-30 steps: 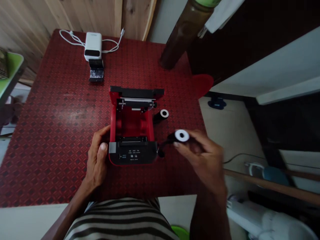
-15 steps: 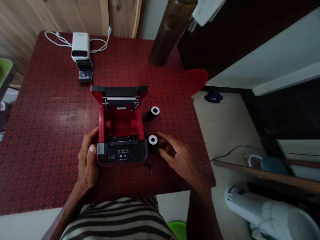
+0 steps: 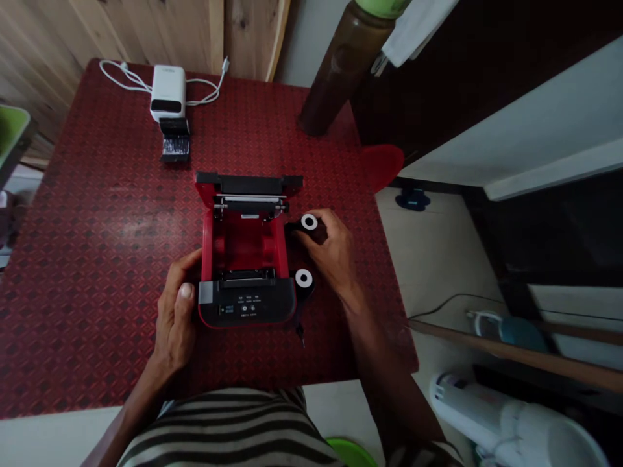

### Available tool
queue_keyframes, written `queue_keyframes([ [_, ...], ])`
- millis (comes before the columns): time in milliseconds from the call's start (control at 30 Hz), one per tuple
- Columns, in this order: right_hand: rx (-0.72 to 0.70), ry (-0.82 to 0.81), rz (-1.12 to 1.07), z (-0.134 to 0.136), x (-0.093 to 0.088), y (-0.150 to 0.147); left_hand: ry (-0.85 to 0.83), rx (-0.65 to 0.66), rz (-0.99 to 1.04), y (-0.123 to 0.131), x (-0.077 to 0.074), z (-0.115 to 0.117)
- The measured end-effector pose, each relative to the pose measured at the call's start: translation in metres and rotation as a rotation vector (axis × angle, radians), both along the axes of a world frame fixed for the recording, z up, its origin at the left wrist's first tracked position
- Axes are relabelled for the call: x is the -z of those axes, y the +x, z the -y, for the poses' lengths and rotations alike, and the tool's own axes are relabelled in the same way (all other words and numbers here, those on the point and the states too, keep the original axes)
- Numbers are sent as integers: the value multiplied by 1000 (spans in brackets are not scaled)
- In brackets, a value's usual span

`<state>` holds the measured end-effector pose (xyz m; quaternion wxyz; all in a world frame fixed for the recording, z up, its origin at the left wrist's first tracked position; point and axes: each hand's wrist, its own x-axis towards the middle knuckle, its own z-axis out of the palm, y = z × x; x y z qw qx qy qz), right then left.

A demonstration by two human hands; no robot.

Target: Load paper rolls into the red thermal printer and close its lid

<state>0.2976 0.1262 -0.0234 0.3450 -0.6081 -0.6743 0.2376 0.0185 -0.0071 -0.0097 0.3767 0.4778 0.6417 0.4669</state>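
An open red-and-black thermal receipt printer (image 3: pixel 247 259) stands on a red patterned table (image 3: pixel 97 272), its lid raised at the far side and its paper compartment showing. My left hand (image 3: pixel 176 305) grips the printer's near left side. My right hand (image 3: pixel 327 243) is shut over a black paper roll with a white core (image 3: pixel 309 222), just right of the printer. A second such roll (image 3: pixel 304 279) stands on end by the printer's near right corner, apart from my right hand. A small black plug (image 3: pixel 300 333) lies near it.
A white boxy device (image 3: pixel 168 92) with a white cable (image 3: pixel 126 79) and a black block (image 3: pixel 174 139) stand at the table's far end. A brown bottle (image 3: pixel 343 71) stands at the far right corner. The table's right edge drops to a pale floor (image 3: pixel 438 259).
The roll held in my right hand a second ago now stands on the table by the printer. My right hand has moved away from it, onto the farther roll.
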Motion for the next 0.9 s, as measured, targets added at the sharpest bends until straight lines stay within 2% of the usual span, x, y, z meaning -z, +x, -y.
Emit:
queue_keyframes([
  [100,29,25,-27,10,-19,7,15,18,32,0,1,-1],
  [200,16,70,-55,37,-64,17,39,36,37,0,1,-1],
  [300,-163,94,84,61,-114,15,51,45,29,1,1,-1],
  [367,-335,97,150,67,-133,0,50,48,33,1,1,-1],
  [400,-413,123,203,66,-137,-11,49,50,35,1,1,-1],
  [467,-529,181,328,60,-136,-35,47,58,40,0,0,-1],
  [533,-578,192,469,52,-129,-58,53,75,50,-1,0,0],
  [633,-602,92,644,43,-119,-84,68,88,63,-1,-1,1],
  [900,-625,-132,761,23,-107,-107,56,105,137,-1,1,3],
])
